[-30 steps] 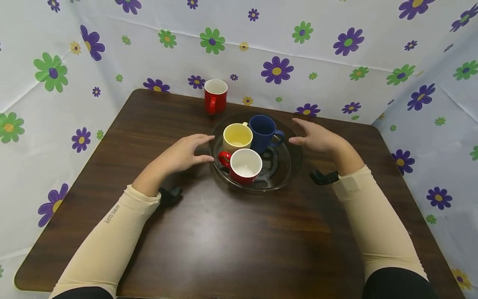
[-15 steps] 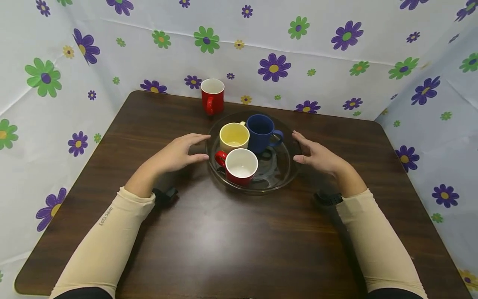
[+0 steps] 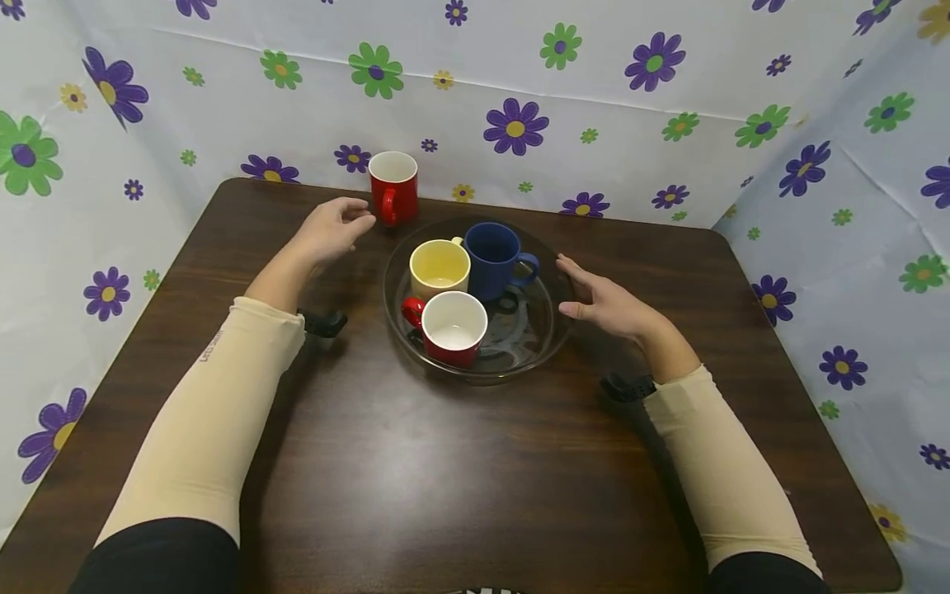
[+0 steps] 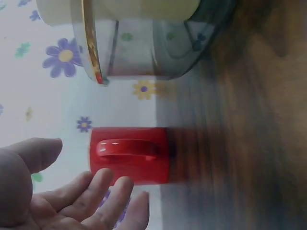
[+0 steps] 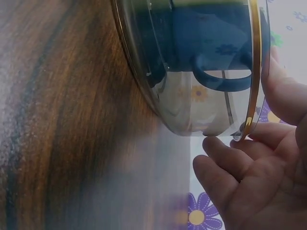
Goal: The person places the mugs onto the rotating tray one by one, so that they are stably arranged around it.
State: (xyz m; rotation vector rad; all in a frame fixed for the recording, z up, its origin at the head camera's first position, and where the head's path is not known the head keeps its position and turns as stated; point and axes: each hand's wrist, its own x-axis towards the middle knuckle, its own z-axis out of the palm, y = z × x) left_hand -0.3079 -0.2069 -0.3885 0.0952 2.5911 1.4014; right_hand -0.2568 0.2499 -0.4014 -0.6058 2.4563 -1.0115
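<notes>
A red mug (image 3: 394, 188) with a white inside stands upright at the table's back, its handle facing me. My left hand (image 3: 332, 229) is just left of it; in the left wrist view the fingers (image 4: 125, 188) are loosely bent, with nothing held. A clear glass bowl (image 3: 512, 351) contains a yellow mug (image 3: 439, 268), a blue mug (image 3: 490, 262) and a red cup (image 3: 454, 330) with a white inside. At the bowl's right rim my right hand (image 3: 609, 301) has its fingers (image 5: 225, 155) spread; whether they touch the glass I cannot tell.
The dark wooden table (image 3: 445, 478) extends toward me in front of the bowl. A flowered white curtain (image 3: 475, 124) hangs along the back and both sides. Black straps with small devices (image 3: 324, 323) sit at both wrists.
My left hand has left the bowl's left rim and moved back and left to the tall red mug. My right hand has come down to the right rim. The mugs stay in place.
</notes>
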